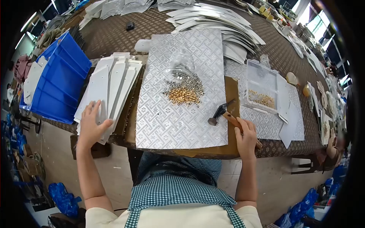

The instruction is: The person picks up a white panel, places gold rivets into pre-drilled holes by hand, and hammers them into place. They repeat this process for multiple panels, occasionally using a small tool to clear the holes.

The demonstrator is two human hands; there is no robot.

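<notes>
My right hand (247, 137) is wrapped around the wooden handle of a hammer (228, 116), whose dark metal head lies over the right edge of a silver patterned sheet (178, 131). My left hand (92, 124) rests with fingers and thumb apart on a stack of white pieces (110, 83) that have small holes. On the patterned sheet lie a heap of small gold metal pieces (184, 96) and, just behind it, a heap of small silver metal pieces (190, 81). A clear plastic bag (181, 60) sits at the back of the silver heap.
A blue bin (62, 78) stands tilted at the left. To the right, a clear plastic box (262, 85) holds more small gold pieces. Stacked white sheets (216, 22) fan out at the back, near a small black object (130, 26). Brown cardboard (232, 89) lies under the patterned sheet.
</notes>
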